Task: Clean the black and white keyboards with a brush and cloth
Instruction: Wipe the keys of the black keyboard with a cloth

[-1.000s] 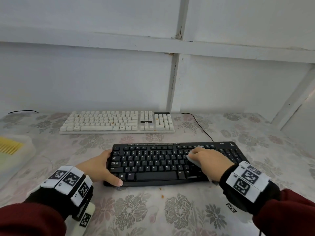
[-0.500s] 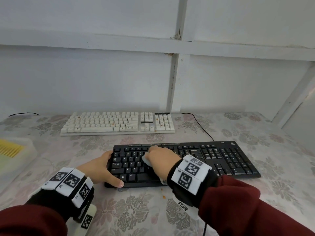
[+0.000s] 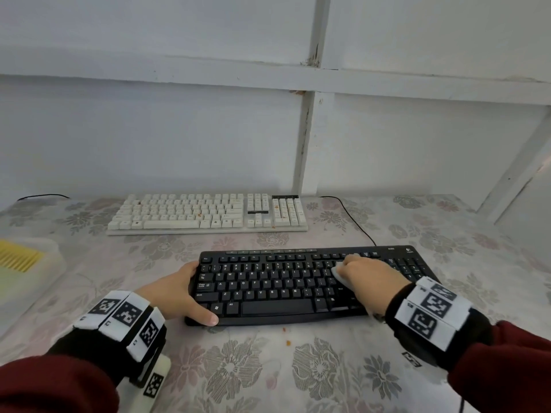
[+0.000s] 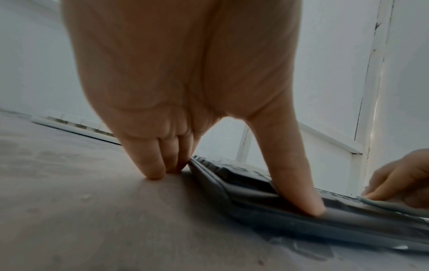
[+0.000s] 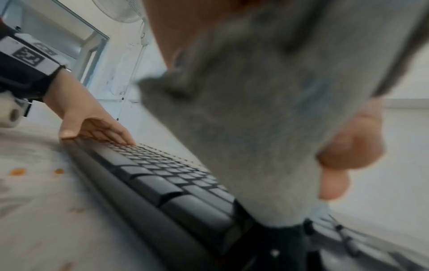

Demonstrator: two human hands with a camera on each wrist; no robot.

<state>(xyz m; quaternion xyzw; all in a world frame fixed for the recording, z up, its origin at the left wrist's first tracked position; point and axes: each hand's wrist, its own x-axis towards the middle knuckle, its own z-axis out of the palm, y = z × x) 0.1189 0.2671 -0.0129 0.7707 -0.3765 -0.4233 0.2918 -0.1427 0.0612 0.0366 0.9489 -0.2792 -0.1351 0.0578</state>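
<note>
Left hand [image 3: 176,293] steadies the black keyboard [image 3: 277,290] at its left end, fingers [image 4: 150,165] fairly straight, thumb [image 4: 299,192] pressing its front edge. Right hand [image 3: 369,281] curls round a grey cloth [image 3: 338,275] pressed on the keys right of centre. White keyboard [image 3: 205,214] lies behind, near the wall [image 3: 149,129].

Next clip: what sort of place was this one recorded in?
Likely a plain room in a home, hardly an office: floral tablecloth, bare white panelled wall, a standing fan, and a white keyboard and black keyboard with no computer in view.

Floral-clothed table [image 3: 268,371] bears white keyboard [image 3: 205,214], black keyboard [image 3: 277,289], pale box [image 3: 32,281], orange crumbs [image 3: 288,342].
</note>
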